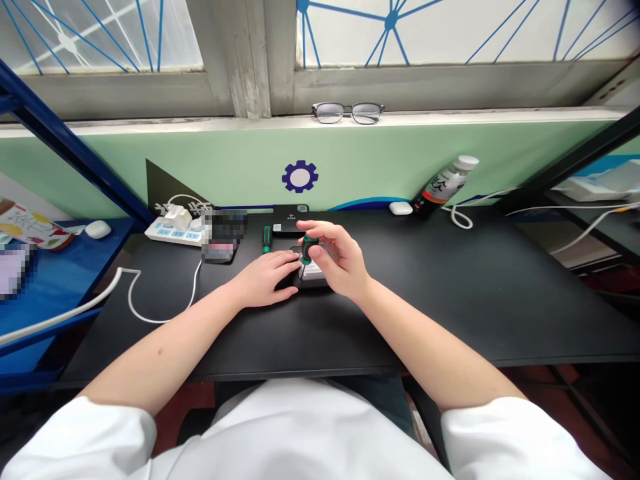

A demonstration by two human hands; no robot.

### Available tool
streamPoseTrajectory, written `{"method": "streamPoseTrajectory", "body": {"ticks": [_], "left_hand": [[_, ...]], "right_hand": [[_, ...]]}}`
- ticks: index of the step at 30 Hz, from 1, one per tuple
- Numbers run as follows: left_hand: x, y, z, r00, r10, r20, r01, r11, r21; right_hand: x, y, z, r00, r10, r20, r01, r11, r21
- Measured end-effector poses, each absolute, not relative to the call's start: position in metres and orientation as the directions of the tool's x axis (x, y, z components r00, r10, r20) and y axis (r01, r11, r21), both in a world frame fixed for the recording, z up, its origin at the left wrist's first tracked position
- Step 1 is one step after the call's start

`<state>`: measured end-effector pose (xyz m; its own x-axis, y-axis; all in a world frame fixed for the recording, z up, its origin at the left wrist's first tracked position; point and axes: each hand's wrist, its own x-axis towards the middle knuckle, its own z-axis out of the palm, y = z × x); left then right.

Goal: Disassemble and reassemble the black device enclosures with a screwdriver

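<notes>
A screwdriver (pixel 309 248) with a short green and black handle is pinched between the fingers and thumb of my right hand (pixel 345 257). Its thin shaft points down at a small black device (pixel 314 283) with a light grey or white top part. My left hand (pixel 270 277) lies at the device's left side, fingers stretched out and touching it, thumb apart near its front edge. Both hands hide much of the device, and I cannot make out the screwdriver's tip. Another green and black screwdriver handle (pixel 267 239) rests just beyond my left hand.
Behind my hands is a black box (pixel 291 217). A white power strip (pixel 175 231) and a blurred-out phone-like item (pixel 221 250) are at the left, with a white cable (pixel 134 300). A bottle (pixel 447 185) and white earbud case (pixel 401 208) stand back right. Glasses (pixel 348 113) sit on the ledge.
</notes>
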<state>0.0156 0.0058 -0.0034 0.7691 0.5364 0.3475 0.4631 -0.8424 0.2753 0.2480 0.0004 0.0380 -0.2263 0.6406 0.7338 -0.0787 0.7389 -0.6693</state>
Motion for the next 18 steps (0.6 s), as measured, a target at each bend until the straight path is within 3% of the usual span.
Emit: {"method": "streamPoseTrajectory", "body": {"ticks": [9, 18], "left_hand": [[0.020, 0.001, 0.011, 0.754, 0.643, 0.136, 0.598, -0.757, 0.265], [0.020, 0.002, 0.010, 0.745, 0.659, 0.102, 0.616, -0.739, 0.271]], "right_hand": [[0.252, 0.001, 0.045, -0.283, 0.504, 0.816, 0.068, 0.859, -0.507], [0.251, 0.002, 0.045, -0.242, 0.495, 0.834, 0.097, 0.868, -0.487]]}}
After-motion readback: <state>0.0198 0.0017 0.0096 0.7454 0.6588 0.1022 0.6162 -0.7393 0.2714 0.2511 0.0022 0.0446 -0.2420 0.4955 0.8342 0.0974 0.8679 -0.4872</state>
